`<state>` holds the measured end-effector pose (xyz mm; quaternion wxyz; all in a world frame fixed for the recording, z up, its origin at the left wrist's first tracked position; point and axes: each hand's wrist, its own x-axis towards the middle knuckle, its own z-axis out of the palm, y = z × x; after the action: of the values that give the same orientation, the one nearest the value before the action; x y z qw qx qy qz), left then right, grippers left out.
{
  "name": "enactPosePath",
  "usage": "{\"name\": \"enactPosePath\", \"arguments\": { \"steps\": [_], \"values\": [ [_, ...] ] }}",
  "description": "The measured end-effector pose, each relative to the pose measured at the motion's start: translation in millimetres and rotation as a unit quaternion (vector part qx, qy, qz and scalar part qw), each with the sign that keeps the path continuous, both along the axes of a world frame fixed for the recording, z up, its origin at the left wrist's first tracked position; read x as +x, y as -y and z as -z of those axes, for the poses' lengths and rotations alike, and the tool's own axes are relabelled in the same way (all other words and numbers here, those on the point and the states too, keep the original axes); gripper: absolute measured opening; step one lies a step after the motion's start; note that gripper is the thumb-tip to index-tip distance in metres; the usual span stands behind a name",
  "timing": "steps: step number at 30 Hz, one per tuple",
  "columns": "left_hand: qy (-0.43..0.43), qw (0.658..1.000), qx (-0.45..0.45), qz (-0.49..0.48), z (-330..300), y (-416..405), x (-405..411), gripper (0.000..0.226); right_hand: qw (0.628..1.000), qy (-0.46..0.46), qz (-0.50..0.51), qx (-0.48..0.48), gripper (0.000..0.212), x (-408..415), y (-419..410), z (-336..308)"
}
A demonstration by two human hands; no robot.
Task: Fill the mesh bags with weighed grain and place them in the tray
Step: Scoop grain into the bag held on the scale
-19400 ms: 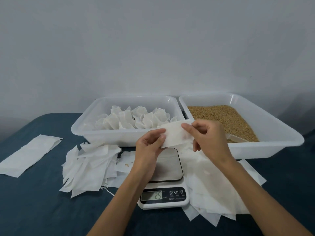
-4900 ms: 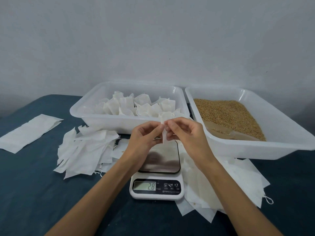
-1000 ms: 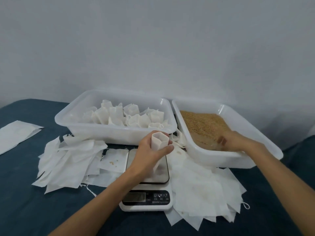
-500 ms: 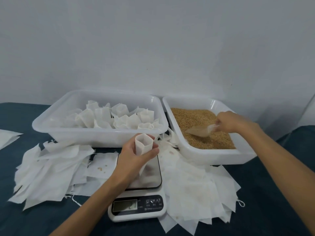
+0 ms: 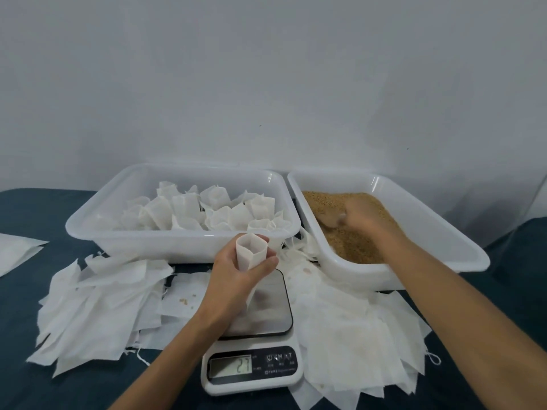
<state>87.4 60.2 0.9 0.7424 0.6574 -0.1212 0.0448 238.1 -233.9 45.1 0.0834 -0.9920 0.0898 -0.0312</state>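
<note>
Head: tray [image 5: 97,220] part full of filled bags [image 5: 207,213]. Left hand [image 5: 236,270] grips open bag [image 5: 251,253] over scale [image 5: 254,347]; right hand [image 5: 359,218], blurred, grip unclear, scooping grain [image 5: 352,244]. Flat bags [image 5: 97,297] left.

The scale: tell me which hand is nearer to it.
Left. The left hand holds the open mesh bag right above the scale; the right hand is off in the grain tray.
</note>
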Motion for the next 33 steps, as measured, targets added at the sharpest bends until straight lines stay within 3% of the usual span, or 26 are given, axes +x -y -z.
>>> {"name": "enactPosePath", "arguments": {
  "steps": [5, 12, 22, 27, 33],
  "values": [
    [0.007, 1.0, 0.003, 0.0, -1, 1, -3, 0.023, 0.994, 0.078, 0.049, 0.055, 0.034, -13, 29, -12],
    [0.009, 1.0, 0.013, 0.0, -1, 4, -4, 0.025, 0.995, 0.083, 0.023, 0.053, 0.018, -54, 56, -21],
    [0.032, 0.997, 0.067, 0.009, 0, 5, -4, 0.029, 0.958, 0.088, -0.202, 0.183, 0.002, -134, 22, -50],
    [0.022, 0.997, 0.075, 0.007, 1, 7, -5, 0.032, 0.939, 0.098, -0.276, 0.182, 0.022, -154, -9, -65],
    [0.012, 0.997, 0.073, 0.013, 1, 7, -6, 0.032, 0.936, 0.114, -0.303, 0.141, 0.03, -154, -26, -83]
  ]
}}
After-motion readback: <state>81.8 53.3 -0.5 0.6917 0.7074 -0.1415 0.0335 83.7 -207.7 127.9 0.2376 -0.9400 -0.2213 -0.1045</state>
